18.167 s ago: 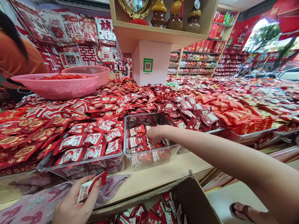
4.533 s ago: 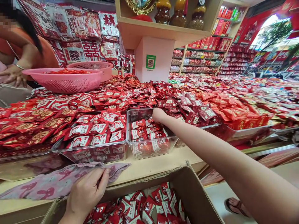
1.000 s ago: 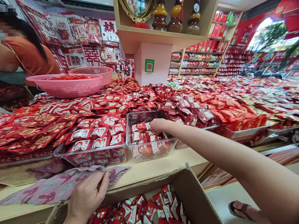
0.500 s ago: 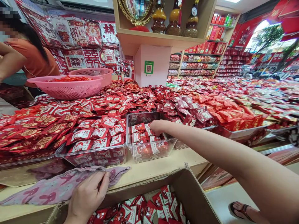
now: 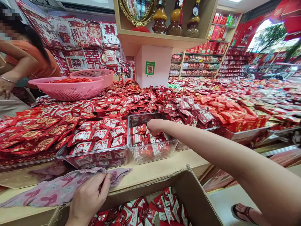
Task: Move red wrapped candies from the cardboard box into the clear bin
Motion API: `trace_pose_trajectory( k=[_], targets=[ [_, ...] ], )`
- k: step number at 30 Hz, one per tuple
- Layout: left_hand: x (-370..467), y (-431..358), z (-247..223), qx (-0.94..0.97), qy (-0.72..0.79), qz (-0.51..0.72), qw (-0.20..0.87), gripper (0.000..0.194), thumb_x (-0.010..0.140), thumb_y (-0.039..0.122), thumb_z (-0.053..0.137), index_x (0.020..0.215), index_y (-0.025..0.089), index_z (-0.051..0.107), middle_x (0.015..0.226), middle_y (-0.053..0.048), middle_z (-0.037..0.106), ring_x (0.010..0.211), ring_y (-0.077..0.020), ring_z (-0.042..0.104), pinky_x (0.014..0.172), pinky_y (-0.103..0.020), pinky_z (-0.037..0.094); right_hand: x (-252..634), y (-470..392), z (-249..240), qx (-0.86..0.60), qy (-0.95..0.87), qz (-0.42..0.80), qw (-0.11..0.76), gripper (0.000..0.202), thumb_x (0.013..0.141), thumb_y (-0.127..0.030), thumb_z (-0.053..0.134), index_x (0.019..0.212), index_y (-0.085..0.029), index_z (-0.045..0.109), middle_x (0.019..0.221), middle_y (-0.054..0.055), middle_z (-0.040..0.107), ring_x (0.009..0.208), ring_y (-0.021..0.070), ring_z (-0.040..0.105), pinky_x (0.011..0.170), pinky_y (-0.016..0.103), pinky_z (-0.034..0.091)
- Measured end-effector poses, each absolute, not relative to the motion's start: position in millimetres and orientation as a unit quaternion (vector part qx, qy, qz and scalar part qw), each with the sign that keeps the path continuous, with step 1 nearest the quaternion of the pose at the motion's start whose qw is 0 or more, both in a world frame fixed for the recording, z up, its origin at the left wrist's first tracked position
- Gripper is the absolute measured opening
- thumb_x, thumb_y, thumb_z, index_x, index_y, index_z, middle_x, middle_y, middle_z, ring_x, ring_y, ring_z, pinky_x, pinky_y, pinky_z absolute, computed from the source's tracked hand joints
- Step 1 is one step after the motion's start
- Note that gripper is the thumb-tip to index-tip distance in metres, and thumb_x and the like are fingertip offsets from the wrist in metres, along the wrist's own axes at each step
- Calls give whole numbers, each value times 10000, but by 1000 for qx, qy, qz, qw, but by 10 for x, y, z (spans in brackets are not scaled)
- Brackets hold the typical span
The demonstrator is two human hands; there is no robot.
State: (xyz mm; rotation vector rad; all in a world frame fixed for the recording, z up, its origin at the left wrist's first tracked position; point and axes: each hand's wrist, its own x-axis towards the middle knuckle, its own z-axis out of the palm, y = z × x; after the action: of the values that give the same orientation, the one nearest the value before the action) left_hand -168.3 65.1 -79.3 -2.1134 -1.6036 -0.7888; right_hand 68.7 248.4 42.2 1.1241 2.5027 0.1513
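Observation:
My right hand reaches into a clear plastic bin of small red and white packets. Its fingers are curled down over the packets, and what they grip is too hidden to name. Nearer to me, my left hand is closed beside a pink patterned cloth, over the rim of a cardboard box. Nothing can be made out in its curled fingers. Many red and white packets lie inside the box. A second clear bin with similar packets stands left of the first.
Heaps of red packets cover the counter. Pink baskets stand at the back left near a person in orange. A shelf on a pillar rises behind the bins. A sandalled foot shows at lower right.
My right hand has shifted slightly left within the bin. My left hand stays almost where it was. The person at the left has moved an arm.

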Motion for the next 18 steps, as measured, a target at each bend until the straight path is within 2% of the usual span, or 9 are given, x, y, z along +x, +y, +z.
trace_pose_trajectory(
  k=[4, 7, 9, 12, 14, 16, 18],
  targets=[
    [-1696, 647, -803, -753, -571, -277, 177, 206, 793, 289, 436, 650, 197, 552, 558, 20, 560, 523, -113, 536, 541, -243, 347, 617, 2374, 448, 365, 911, 24, 190, 364, 612, -303, 637, 909, -93, 625, 888, 118, 629, 780, 205, 581, 593, 240, 417],
    [-1706, 647, -819, -754, -569, -275, 178, 199, 796, 293, 433, 674, 197, 558, 584, 12, 579, 545, -118, 547, 551, -242, 353, 585, 2392, 346, 374, 913, 31, 160, 363, 620, -275, 626, 951, -126, 604, 912, 111, 623, 780, 204, 578, 565, 237, 410],
    [-1713, 651, -831, -753, -570, -275, 181, 196, 797, 297, 431, 689, 199, 561, 602, 8, 592, 559, -120, 556, 553, -240, 357, 566, 2446, 275, 374, 918, 42, 129, 338, 639, -238, 599, 964, -148, 596, 922, 105, 620, 790, 205, 575, 558, 237, 406],
    [-1732, 663, -848, -751, -566, -281, 190, 192, 795, 298, 432, 687, 200, 557, 595, 12, 595, 547, -116, 558, 545, -236, 361, 564, 2492, 291, 392, 916, 42, 73, 225, 673, -194, 546, 882, -151, 618, 878, 101, 625, 762, 195, 574, 561, 240, 396],
    [-1749, 670, -856, -754, -558, -287, 196, 192, 795, 296, 429, 689, 200, 557, 592, 14, 598, 542, -114, 561, 553, -232, 369, 611, 2416, 423, 399, 916, 22, -6, 167, 695, -194, 521, 811, -133, 624, 822, 95, 628, 738, 178, 568, 574, 241, 392],
    [-1764, 672, -859, -756, -553, -288, 198, 193, 795, 297, 424, 698, 200, 560, 603, 10, 608, 550, -113, 565, 562, -229, 376, 708, 2202, 608, 375, 920, -50, -106, 160, 716, -212, 504, 785, -119, 615, 771, 74, 626, 709, 147, 559, 585, 230, 394],
    [-1771, 669, -857, -753, -559, -285, 199, 198, 794, 300, 421, 700, 200, 564, 610, 8, 613, 553, -114, 566, 558, -230, 375, 825, 1860, 738, 300, 924, -191, -139, 170, 731, -222, 487, 806, -130, 608, 745, 32, 624, 671, 103, 552, 582, 202, 400]
  ],
)
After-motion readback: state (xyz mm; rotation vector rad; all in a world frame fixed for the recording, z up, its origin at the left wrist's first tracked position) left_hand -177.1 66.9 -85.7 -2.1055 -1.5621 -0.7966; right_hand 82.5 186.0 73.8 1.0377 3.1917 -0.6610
